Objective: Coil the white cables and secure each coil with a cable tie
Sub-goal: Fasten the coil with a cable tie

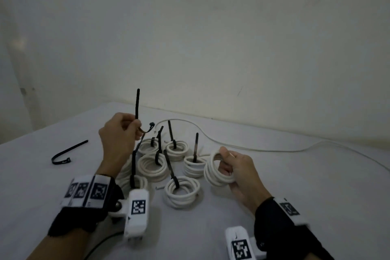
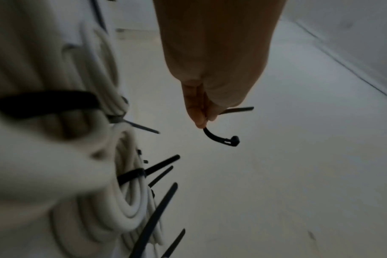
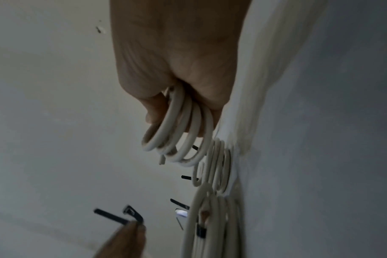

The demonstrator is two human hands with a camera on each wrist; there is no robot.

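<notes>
Your right hand (image 1: 236,172) at centre right of the frame has its fingers clamped on the springy loose coil (image 1: 217,168), so keep gripping across all its loops while your left hand (image 1: 118,133), fingers pinching the stiff black cable tie (image 1: 137,103) at its bend, feeds it through
</notes>
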